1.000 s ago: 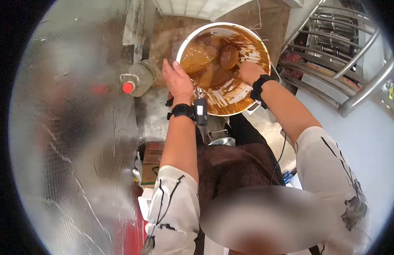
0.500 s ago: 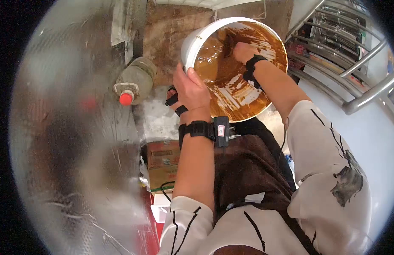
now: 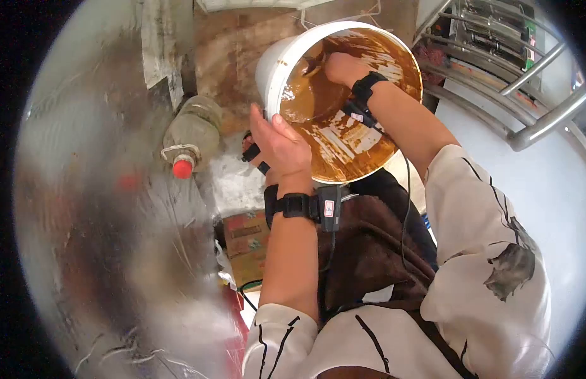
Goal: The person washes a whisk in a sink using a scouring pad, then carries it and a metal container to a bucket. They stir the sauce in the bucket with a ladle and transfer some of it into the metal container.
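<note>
A white bucket is tilted with its mouth toward me, its inner wall smeared with brown sauce. Brown liquid pools at the far left inside it. My left hand holds the bucket's left rim, thumb on the near side and the other fingers along the outer wall. Deep inside the bucket is my right hand, its fingers curled at the edge of the liquid around what looks like a utensil, mostly hidden. Both wrists wear black straps with small devices.
A clear plastic jug with a red cap lies left of the bucket. Curved metal rails stand at the right. Cardboard boxes are below my left hand. A blurred shiny surface fills the left side.
My right hand has moved left and slightly up within the bucket, toward the pooled liquid. The view has shifted a little; my left hand keeps its hold on the rim.
</note>
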Available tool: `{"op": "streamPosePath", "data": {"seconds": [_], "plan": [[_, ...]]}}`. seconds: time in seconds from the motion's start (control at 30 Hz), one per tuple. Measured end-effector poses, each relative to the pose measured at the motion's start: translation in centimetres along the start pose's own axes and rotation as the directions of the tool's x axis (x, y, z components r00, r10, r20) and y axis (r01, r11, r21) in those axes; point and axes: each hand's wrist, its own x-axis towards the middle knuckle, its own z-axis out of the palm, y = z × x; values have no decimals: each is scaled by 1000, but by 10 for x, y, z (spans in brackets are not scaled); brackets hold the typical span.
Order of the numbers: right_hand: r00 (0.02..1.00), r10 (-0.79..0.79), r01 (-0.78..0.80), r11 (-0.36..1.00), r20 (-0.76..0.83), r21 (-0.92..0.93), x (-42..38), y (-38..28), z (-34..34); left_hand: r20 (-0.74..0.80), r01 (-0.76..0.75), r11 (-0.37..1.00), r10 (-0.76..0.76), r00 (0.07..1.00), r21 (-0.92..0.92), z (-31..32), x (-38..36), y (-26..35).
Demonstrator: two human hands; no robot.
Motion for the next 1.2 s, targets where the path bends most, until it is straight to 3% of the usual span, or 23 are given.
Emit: {"op": "streamPosePath", "data": {"seconds": [0.13,0.33,0.37,0.5,0.63,0.97,1.2], "plan": [[988,135,-117,971,-71,209,-16,-26,-9,5,23,998,-23,1000,-66,-3,2,5],[983,168,-139,940,-71,311,-14,-31,4,3,-17,998,17,1000,-60,-1,1,2],[977,215,-210,945,10,252,-9,-32,6,-2,-25,999,25,1000,-41,-2,1,5],[991,127,-110,932,-29,345,-26,-31,-1,-42,-62,998,61,997,-23,1,-1,4],[991,124,-89,901,-54,425,-37,-34,3,12,41,999,-41,999,-19,-1,-1,12],[990,81,-25,907,-115,421,-67,-11,8,-6,72,997,-72,997,33,-4,-4,14],[962,14,100,912,-274,397,-121,12,19,-15,91,995,-91,996,29,-7,-6,19]]}}
